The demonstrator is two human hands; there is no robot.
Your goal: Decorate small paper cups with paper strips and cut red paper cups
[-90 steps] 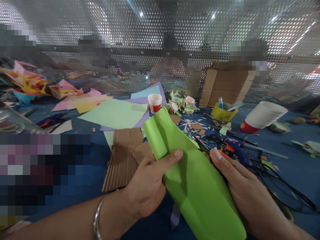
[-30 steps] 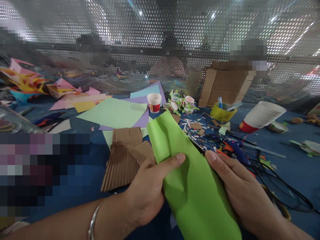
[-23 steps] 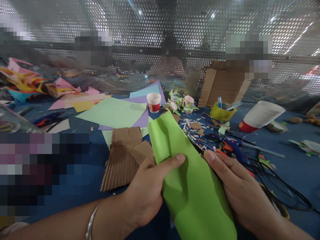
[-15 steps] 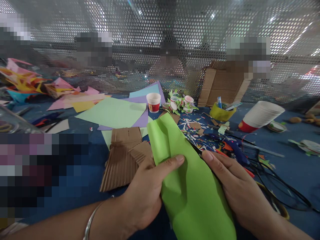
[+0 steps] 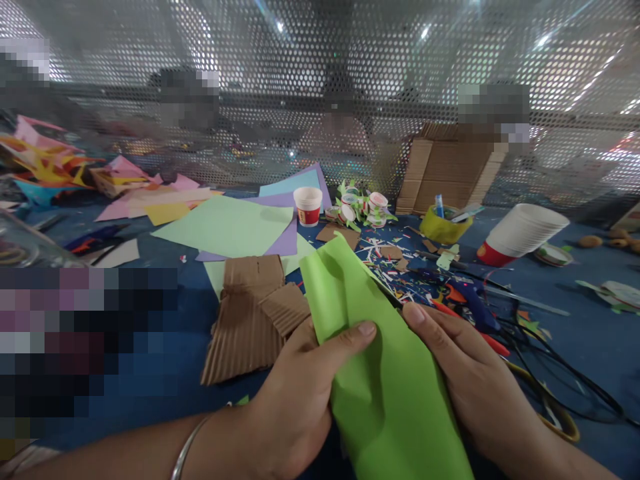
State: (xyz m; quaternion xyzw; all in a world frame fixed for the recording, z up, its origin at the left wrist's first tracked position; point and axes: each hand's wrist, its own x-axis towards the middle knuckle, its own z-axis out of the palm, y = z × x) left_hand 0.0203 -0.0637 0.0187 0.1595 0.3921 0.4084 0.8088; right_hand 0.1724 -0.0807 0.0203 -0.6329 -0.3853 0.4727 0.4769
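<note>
A bright green sheet of paper (image 5: pixel 400 387), folded over along its left side, stands up in front of me. My left hand (image 5: pixel 310 380) pinches its left part, thumb on the near face and fingers behind. At the right edge my right hand (image 5: pixel 465 367) is closed, its thumb uppermost. A dark narrow blade (image 5: pixel 391 297), which looks like that of scissors, pokes out past this thumb along the paper's edge. The handle is hidden in the hand. Behind my left hand lies torn corrugated cardboard (image 5: pixel 245 327).
Pale green paper (image 5: pixel 230 223), a paper cup (image 5: pixel 308 208) and several small paper-and-cup figures (image 5: pixel 360 203) lie beyond. To the right are paper scraps, a blue glue gun (image 5: pixel 473 300), black cables (image 5: pixel 560 360) and stacked cups (image 5: pixel 525 230). A perforated metal screen (image 5: pixel 280 53) rises behind.
The green paper and both hands have shifted slightly, the paper's top edge a little lower and to the right. The grip of each hand looks the same.
</note>
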